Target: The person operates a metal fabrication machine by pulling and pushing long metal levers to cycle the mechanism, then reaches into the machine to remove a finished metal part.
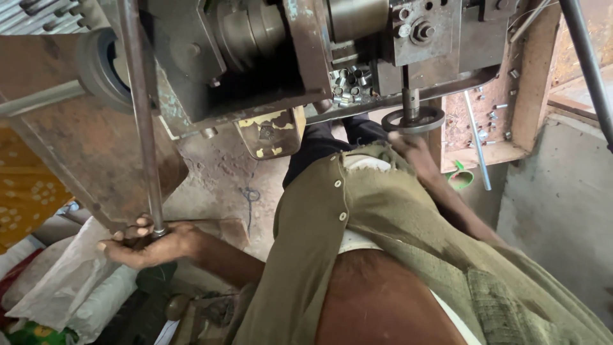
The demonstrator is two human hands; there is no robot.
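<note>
Right under us, our olive shirt (396,217) hangs open and fills the bottom of the view, buttons running up its edge. Far left now: a yellow patterned cloth (25,191), and below it pale woven sacks (70,281) slumped on the floor. Just beside them, our left hand (150,246) is curled snugly round the bottom end of a long steel rod (142,121), fingers wrapped, thumb out to the left. The rod rises nearly upright from that grip, crossing in front of the rusty machine body (96,140) and on out of the top of the frame. Moving across, we see a chipped yellow plate (271,133) dangling under the machine housing, then a heap of small shiny metal sleeves (348,83) piled in a recess of the machine. Further right, our right hand (408,142) reaches up to the round handwheel (414,119) on its short vertical shaft; it touches the wheel's underside, but we cannot tell how tightly it grips. Far right, a thin rod (477,140) leans against a rust-stained wooden frame (530,83), a green object (461,177) at its foot.
</note>
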